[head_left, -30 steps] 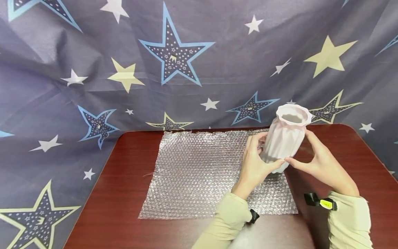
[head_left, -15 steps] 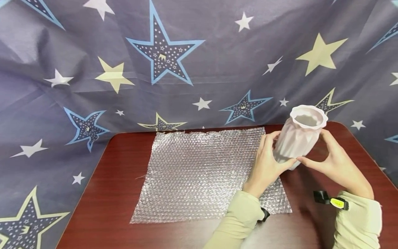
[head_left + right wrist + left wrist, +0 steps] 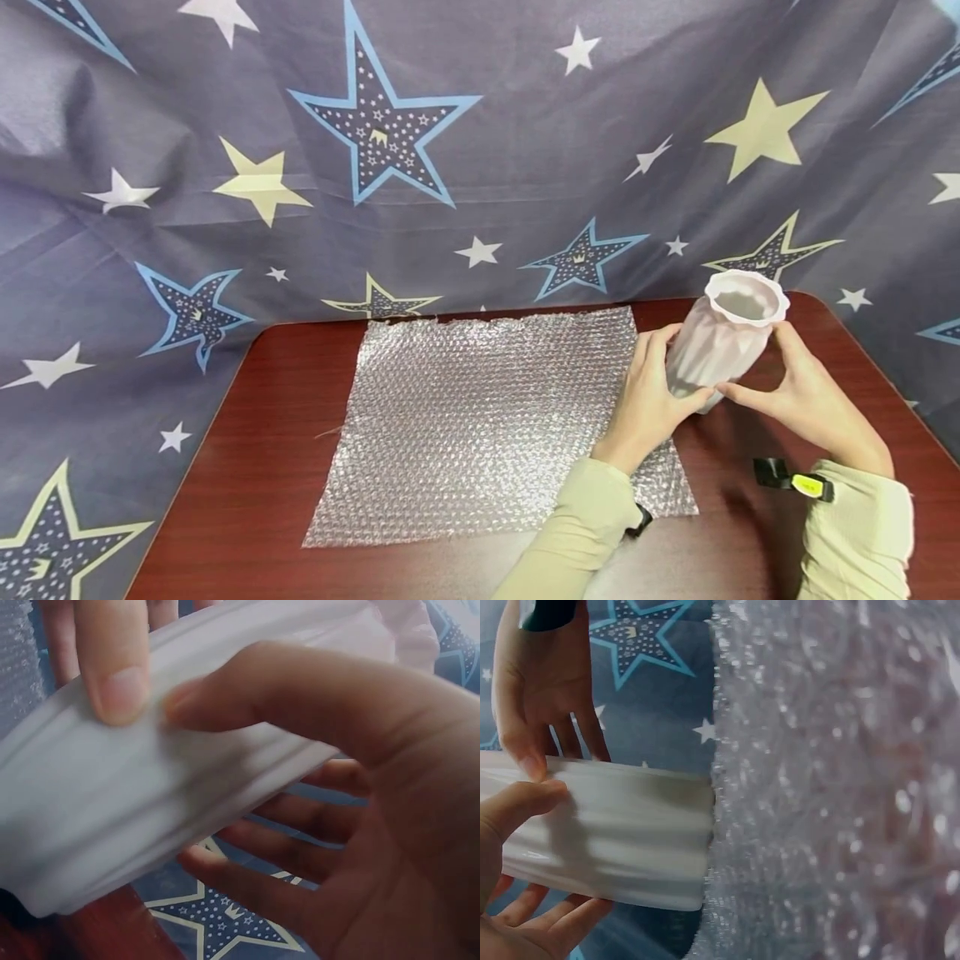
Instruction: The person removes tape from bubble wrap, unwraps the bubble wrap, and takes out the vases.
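Observation:
A white fluted vase (image 3: pixel 712 346) with a scalloped rim leans slightly to the right over the table's right side. My left hand (image 3: pixel 648 400) grips it from the left, and my right hand (image 3: pixel 813 404) grips it from the right. Both thumbs press the near side with their tips almost meeting, as the right wrist view shows on the ribbed wall (image 3: pixel 112 795). In the left wrist view, fingers wrap under the vase (image 3: pixel 637 840). A sheet of bubble wrap (image 3: pixel 480 425) lies flat on the table, its right edge beside the vase and partly behind my left forearm.
The dark red wooden table (image 3: pixel 247 467) extends around the sheet on both sides. Behind it hangs a grey-blue cloth (image 3: pixel 517 158) printed with stars, close against the table's back edge. A black strap with a yellow tag (image 3: pixel 806 486) sits on my right wrist.
Both hands have carried the vase rightward, from over the bubble wrap to beside its right edge, and then slightly lower. The head view has turned a little, while the sheet stays flat.

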A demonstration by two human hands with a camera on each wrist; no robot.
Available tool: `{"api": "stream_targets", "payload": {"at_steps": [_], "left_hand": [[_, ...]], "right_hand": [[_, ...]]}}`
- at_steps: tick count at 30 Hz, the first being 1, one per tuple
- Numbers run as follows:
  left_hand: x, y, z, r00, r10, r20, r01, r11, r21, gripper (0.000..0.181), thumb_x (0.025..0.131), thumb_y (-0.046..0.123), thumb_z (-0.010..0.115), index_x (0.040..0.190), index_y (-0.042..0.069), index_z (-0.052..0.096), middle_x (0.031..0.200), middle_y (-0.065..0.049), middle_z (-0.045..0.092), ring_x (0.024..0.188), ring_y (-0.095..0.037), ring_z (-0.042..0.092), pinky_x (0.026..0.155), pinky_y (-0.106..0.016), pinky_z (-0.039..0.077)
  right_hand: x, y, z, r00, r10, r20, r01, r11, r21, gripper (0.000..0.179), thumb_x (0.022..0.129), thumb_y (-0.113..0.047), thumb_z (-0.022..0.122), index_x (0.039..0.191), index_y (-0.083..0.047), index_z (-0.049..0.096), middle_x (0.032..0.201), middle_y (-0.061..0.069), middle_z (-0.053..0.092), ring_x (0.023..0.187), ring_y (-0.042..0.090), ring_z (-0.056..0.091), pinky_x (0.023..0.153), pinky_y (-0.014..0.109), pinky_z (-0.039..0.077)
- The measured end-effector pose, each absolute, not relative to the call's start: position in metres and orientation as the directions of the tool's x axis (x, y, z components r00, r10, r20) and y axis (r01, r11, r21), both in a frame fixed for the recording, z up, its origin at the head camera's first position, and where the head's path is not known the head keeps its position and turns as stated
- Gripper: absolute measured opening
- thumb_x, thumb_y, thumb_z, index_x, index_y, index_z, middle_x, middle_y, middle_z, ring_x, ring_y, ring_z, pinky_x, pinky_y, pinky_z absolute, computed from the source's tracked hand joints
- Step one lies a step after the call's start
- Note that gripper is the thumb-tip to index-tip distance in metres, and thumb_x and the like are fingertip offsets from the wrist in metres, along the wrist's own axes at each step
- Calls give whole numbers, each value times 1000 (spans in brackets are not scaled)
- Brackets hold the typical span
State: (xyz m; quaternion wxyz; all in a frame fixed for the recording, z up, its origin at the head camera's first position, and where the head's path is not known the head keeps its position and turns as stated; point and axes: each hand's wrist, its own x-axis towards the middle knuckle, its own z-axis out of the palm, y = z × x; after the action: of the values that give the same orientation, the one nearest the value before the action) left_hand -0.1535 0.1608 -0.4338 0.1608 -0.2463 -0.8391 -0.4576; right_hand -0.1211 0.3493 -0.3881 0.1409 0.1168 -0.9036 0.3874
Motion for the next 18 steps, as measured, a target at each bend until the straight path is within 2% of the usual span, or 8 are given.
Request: {"api": "stream_targets", "payload": {"at_steps": [2,5,14,18], "left_hand": [[-154,162,-436,-828,272,491,559,476,679,83,74,31,89,142,17,43,126,0,52,106,-9,59,94,-12,43],[-154,163,-440,-838,276,470,543,487,684,84,74,32,88,142,18,42,126,1,52,105,-8,59,93,-12,43],[-155,164,-445,-857,278,433,515,466,719,84,76,31,88,144,19,41,129,1,51,106,-7,59,92,-12,43],[-156,165,-446,-856,296,425,517,457,723,84,78,31,86,147,20,39,135,2,50,112,-7,57,96,-14,42]], "right_hand": [[-122,350,-389,-937,-116,331,-320,665,-674,111,68,-1,88,157,-24,25,149,13,37,124,-14,31,97,-1,19],[-123,352,-391,-942,-123,313,-313,666,-677,112,69,-2,87,157,-24,23,150,19,35,125,-15,29,98,-1,18],[-123,354,-397,-957,-109,270,-269,687,-675,102,75,-10,86,156,-18,24,147,21,37,123,-15,30,98,1,18],[-124,356,-397,-962,-114,248,-257,682,-685,107,76,-10,85,158,-24,18,152,20,32,126,-14,27,99,2,17]]}}
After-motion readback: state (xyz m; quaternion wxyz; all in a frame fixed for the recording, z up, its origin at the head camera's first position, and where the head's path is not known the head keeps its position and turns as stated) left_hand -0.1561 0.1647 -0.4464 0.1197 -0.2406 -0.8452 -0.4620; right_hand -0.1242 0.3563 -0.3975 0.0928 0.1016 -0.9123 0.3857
